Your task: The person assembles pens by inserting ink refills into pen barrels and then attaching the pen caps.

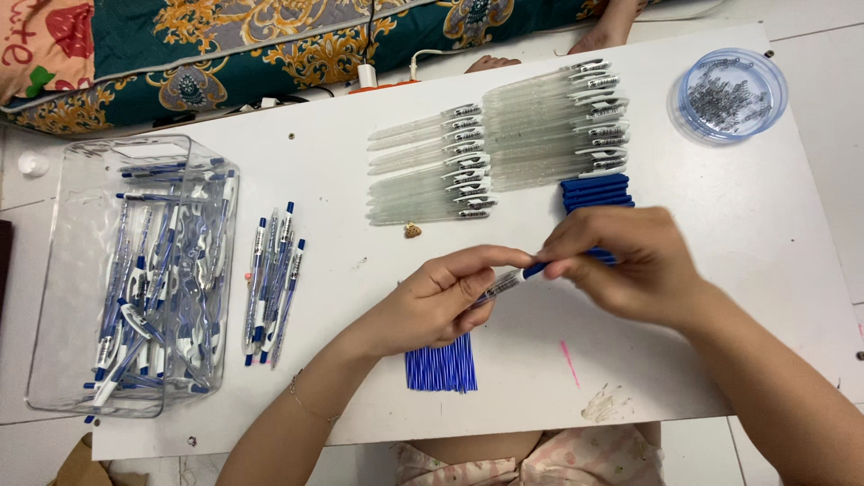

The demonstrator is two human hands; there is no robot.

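Observation:
Over the middle of a white table (738, 225), my left hand (436, 301) grips a clear pen barrel (500, 284) by its lower end. My right hand (630, 265) pinches a blue grip piece (535, 268) at the barrel's other end. Under my left hand lies a bundle of blue ink refills (441, 367). A stack of blue grip pieces (596, 193) sits just behind my right hand. Two rows of clear pen barrels (432, 166) (553, 126) lie farther back.
At the left stands a clear plastic bin (81, 270) with several finished blue and white pens. More finished pens (273, 283) lie beside it. A round clear tub of small springs (731, 94) sits at the back right. A patterned cushion (270, 40) lies beyond the table.

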